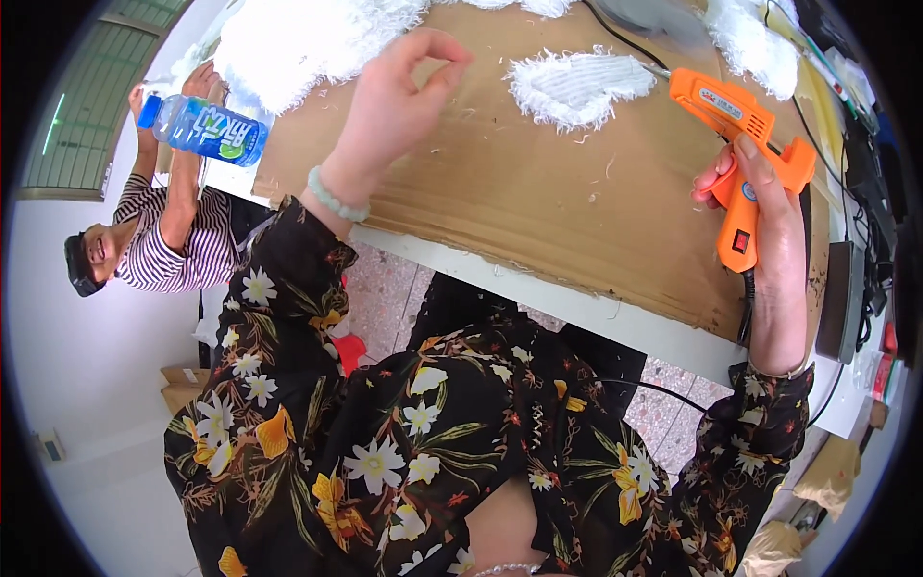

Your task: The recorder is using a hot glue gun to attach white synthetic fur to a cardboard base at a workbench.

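My right hand [774,207] is wrapped round the handle of an orange hot glue gun [716,101]. Its metal nozzle points left, towards a small white fluffy fabric piece [582,85] lying on the cardboard with its woven backing facing up. Over the left part of the cardboard, my left hand [409,87] is raised with thumb and forefinger pinched together; whether anything thin is between them cannot be seen. Just beyond that hand spreads a large heap of white fluffy fabric [303,48].
A brown cardboard sheet [538,207] covers the white table. At the left stands a blue-capped drink bottle [207,130], near a co-worker in a striped shirt [183,231]. More white fluff [755,48] lies at the far right. Black cables [827,163] and a dark box [839,298] line the right side.
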